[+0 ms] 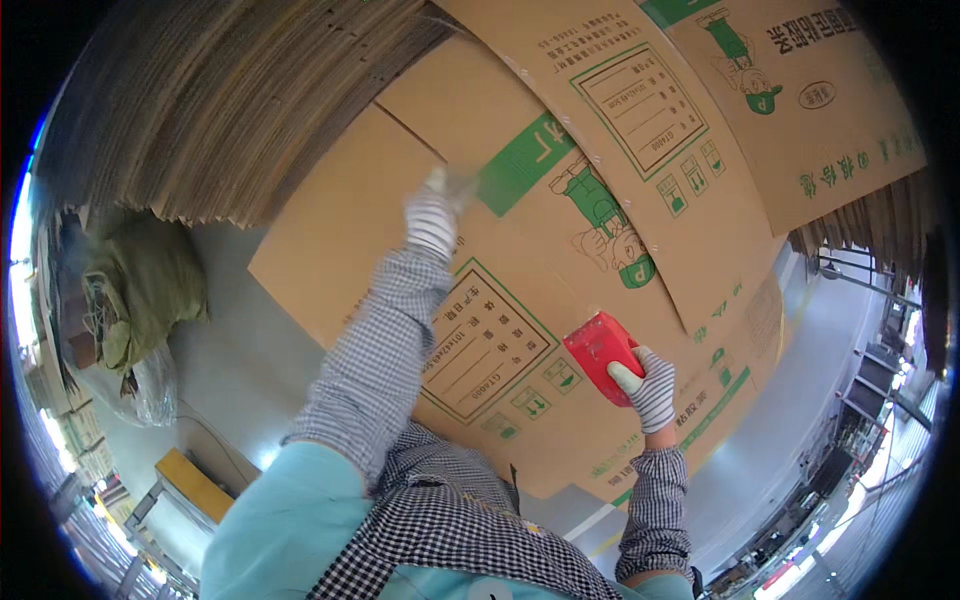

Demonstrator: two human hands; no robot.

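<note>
My right hand (650,390), in a striped glove, is closed on a red blocky handheld tool (602,357) with a worn, scuffed end. Its exact kind does not show. The tool is over the printed face of a large flat cardboard sheet (550,290) in front of me. Further up, my left hand (432,215), also gloved, reaches over the same sheet next to its green printed band (520,165). Motion smears its fingertips. A pale grey blur lies beside them, and I cannot make out whether the hand holds anything.
A tall stack of cardboard sheets (230,100) rises at the far left. More printed sheets (640,110) overlap the big one at the far right. At left, a green sack (150,280) and clear plastic (140,385) sit on the grey floor, with a yellow-topped object (193,484) nearer me.
</note>
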